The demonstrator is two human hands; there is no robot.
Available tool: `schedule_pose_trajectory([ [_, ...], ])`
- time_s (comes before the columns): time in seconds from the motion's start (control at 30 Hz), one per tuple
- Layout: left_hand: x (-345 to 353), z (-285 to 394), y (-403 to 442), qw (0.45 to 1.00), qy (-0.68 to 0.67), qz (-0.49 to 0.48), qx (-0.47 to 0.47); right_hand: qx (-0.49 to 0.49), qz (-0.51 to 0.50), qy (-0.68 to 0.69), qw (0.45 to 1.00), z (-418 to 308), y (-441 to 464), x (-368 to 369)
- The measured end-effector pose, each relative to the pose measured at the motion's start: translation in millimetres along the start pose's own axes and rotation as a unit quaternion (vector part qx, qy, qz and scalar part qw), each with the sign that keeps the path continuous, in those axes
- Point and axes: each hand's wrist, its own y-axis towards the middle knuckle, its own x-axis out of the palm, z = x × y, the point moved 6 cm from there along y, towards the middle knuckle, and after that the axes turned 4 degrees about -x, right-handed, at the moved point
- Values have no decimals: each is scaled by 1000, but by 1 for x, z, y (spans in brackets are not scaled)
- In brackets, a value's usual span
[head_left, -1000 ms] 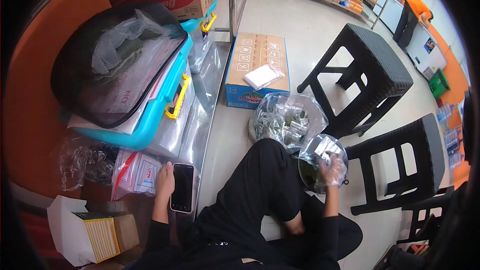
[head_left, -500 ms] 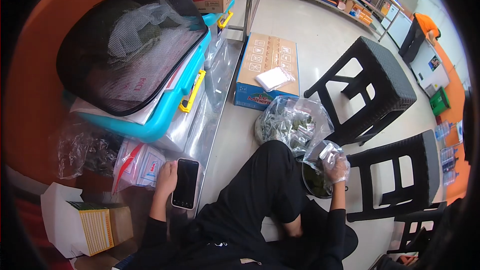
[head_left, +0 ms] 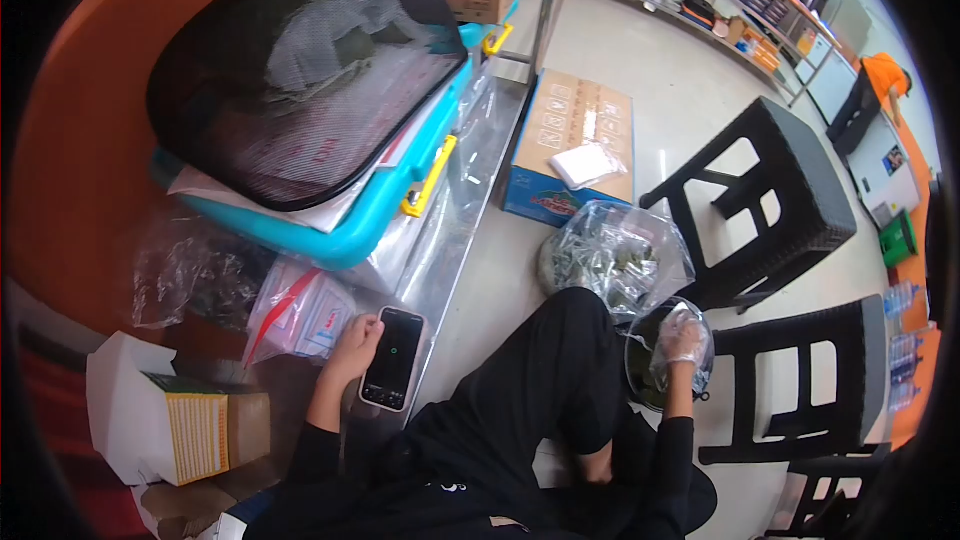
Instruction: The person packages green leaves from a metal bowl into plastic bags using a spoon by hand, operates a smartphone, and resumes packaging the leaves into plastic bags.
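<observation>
My left hand (head_left: 355,348) is closed at the left edge of a smartphone (head_left: 393,358) with a dark screen and a pale case, beside a metal shelf edge. On my right hand (head_left: 682,337) is a loose clear plastic glove. It is down inside a round pot (head_left: 634,387) holding dark green leaves, its fingers curled; what they grip is hidden by the glove's glare. Just beyond the pot stands a clear plastic bag (head_left: 620,255) full of green leaves.
Black stools (head_left: 815,205) stand to the right. Ahead is a cardboard box (head_left: 575,120) with a white packet (head_left: 588,166) on it. A teal-lidded bin (head_left: 345,245) carries a mesh cover (head_left: 300,90) at left. A person in orange (head_left: 884,75) bends over a far counter.
My right hand has lowered into the pot from above its rim. The phone screen now shows a small mark in the middle. The whole view has shifted and turned slightly.
</observation>
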Motion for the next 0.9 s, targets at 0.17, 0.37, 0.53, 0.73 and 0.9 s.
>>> schedule_pose_trajectory([
  [0.17,6,-16,-6,989,-15,-140,-50,164,-113,50,979,1,-2,-7],
  [0.37,7,-18,-7,982,11,-187,-38,255,-169,53,950,9,3,8],
  [0.53,8,-18,-6,981,12,-189,-40,270,-181,48,945,-3,2,-6],
  [0.73,8,-18,-6,982,3,-186,-40,293,-187,83,934,-2,3,-1],
  [0.9,8,-19,-5,981,1,-188,-40,295,-174,53,938,0,7,-7],
])
